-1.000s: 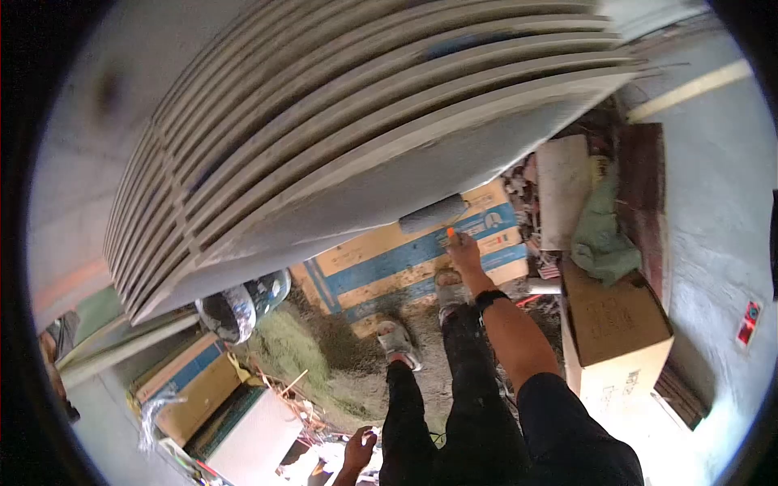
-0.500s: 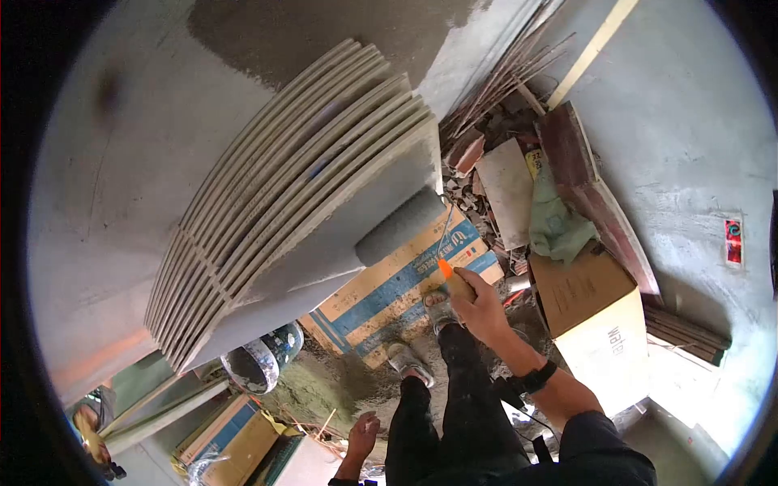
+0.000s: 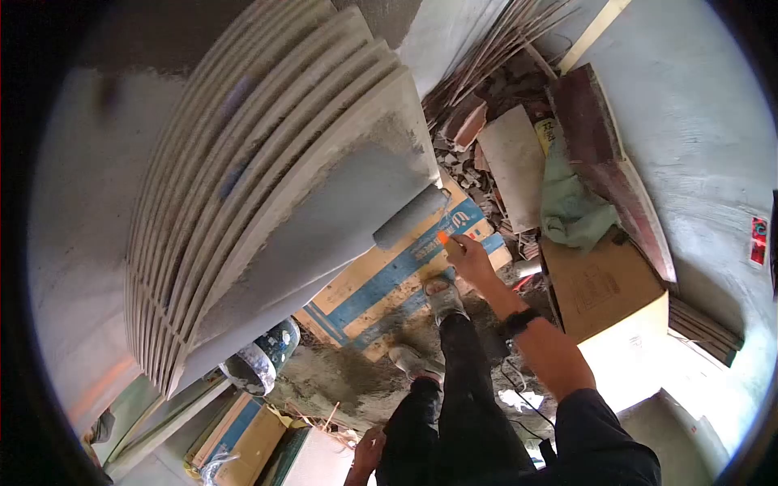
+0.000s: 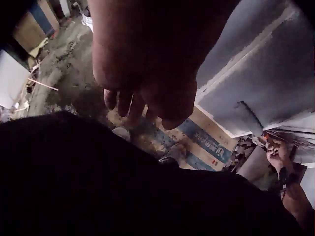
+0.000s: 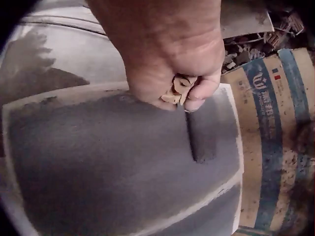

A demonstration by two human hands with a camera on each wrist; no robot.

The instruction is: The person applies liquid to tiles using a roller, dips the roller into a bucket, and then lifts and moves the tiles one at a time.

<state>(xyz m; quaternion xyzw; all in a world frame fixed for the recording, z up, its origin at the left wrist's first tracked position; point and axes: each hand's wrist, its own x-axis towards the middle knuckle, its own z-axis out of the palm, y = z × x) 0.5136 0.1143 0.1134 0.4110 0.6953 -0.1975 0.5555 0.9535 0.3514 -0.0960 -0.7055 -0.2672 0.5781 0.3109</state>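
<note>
My right hand [image 3: 472, 261] grips the handle of a paint roller [image 3: 412, 217] with an orange handle end. The dark grey roller sleeve lies along the right edge of a smooth grey face on a large ribbed, curved moulding [image 3: 267, 162]. In the right wrist view that hand's fingers [image 5: 198, 93] curl round the pale handle, and the sleeve overlaps the dark grey painted face [image 5: 98, 152]. My left hand [image 3: 369, 452] hangs low beside the left leg with fingers loosely bent, holding nothing; the left wrist view shows it dark and close.
A flattened cardboard sheet [image 3: 389, 283] covers the floor by my feet. A paint-smeared bucket [image 3: 261, 356] stands to the left. Rubble, thin rods [image 3: 494, 49], boards and a green sack [image 3: 575, 206] lie at the right, behind a cardboard box [image 3: 604, 283].
The view has swung, uncovering more of the smooth face and the corner rubble. The roller has come out from behind the moulding's edge, and my right hand still grips it. The left hand stays low.
</note>
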